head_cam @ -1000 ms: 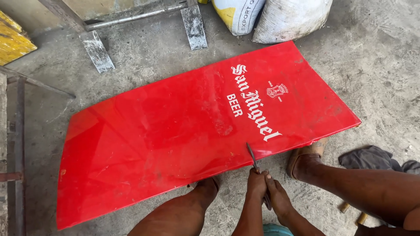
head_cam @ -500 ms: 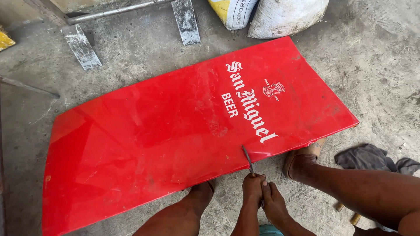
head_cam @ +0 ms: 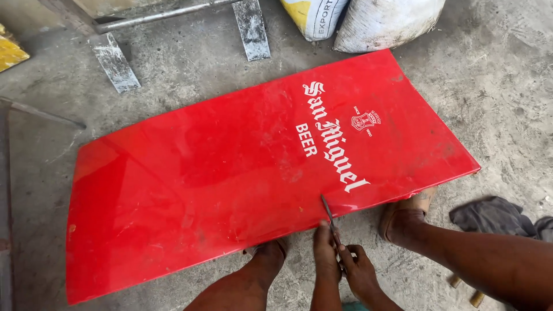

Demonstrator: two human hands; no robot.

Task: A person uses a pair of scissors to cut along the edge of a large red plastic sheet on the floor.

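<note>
A large red sheet-metal panel (head_cam: pixel 219 173) with white lettering and a small crest lies flat on the concrete floor. Both bare feet rest at its near edge, the left foot (head_cam: pixel 271 250) and the right foot (head_cam: pixel 406 216). Between them my left hand (head_cam: pixel 324 245) and my right hand (head_cam: pixel 358 270) are closed together on a thin metal tool (head_cam: pixel 328 213). Its narrow tip lies on the panel's near edge, just below the lettering. I cannot tell what kind of tool it is.
Two filled sacks (head_cam: pixel 380 20) stand beyond the panel's far edge. A grey metal bar with two flat plates (head_cam: pixel 250 26) lies at the top left. A yellow object (head_cam: pixel 10 52) is at the far left. A dark rag (head_cam: pixel 495 216) lies on the floor to the right.
The view has shifted a little, so the panel sits differently in the frame. Both hands stay closed on the tool at the same spot on the panel's near edge.
</note>
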